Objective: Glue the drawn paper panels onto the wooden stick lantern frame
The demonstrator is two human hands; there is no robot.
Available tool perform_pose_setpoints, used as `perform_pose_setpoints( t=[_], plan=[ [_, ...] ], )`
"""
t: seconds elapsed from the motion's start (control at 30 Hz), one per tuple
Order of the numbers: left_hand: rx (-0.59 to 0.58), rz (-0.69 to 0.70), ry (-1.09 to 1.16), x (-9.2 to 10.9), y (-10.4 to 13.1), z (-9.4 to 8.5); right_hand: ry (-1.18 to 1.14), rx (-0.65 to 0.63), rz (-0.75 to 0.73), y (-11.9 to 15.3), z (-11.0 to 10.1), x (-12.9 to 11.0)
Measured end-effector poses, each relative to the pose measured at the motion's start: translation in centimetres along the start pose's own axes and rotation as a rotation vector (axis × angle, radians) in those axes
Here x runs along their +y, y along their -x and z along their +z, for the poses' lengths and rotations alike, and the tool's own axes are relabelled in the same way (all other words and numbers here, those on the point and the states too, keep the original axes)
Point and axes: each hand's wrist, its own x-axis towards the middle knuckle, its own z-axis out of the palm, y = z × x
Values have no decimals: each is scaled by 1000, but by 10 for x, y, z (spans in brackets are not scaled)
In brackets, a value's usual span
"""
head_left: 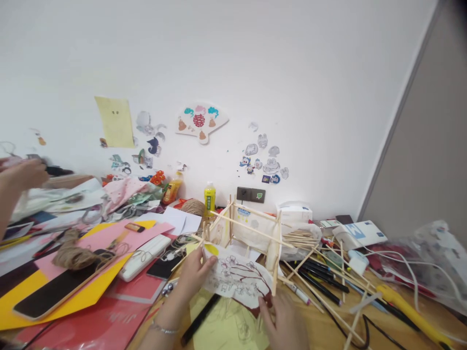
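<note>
I have my left hand [193, 274] pinching the left edge of the drawn paper panel [239, 279], which lies against the front of the wooden stick frame [248, 231]. My right hand [286, 318] sits at the panel's lower right corner; I cannot tell whether its grip is closed. Left of the frame, another person's hand [22, 175] reaches over the cluttered tabletop [328, 325].

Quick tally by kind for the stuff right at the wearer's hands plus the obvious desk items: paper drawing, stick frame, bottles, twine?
Own hands: 2, left hand and right hand, both on the drawing
Flower drawing on paper: 1
Wooden stick frame: 1
Yellow bottle: 1
Orange bottle: 1
Twine, ball and loose bundle: 2
Another person's hand: 1
Total: 9
</note>
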Motion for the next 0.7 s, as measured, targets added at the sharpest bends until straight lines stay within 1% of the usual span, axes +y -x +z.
perform_pose_setpoints(
  t=[0.2,0.37,0.47,0.57,0.63,0.7],
  plan=[
    [40,-11,38,2,1,3,-39,54,121,6,11,-7],
    [85,-45,34,2,1,7,-37,25,112,6,14,-7],
    [64,-50,35,6,1,5,-30,-9,132,4,8,-7],
    [26,-50,19,13,5,-3,-41,-78,124,0,-1,-10],
    [-13,-59,-29,17,12,-10,-23,-110,121,-2,-7,-13],
    [-74,-111,-82,18,22,-15,10,-134,140,-3,-10,-16]
  ],
)
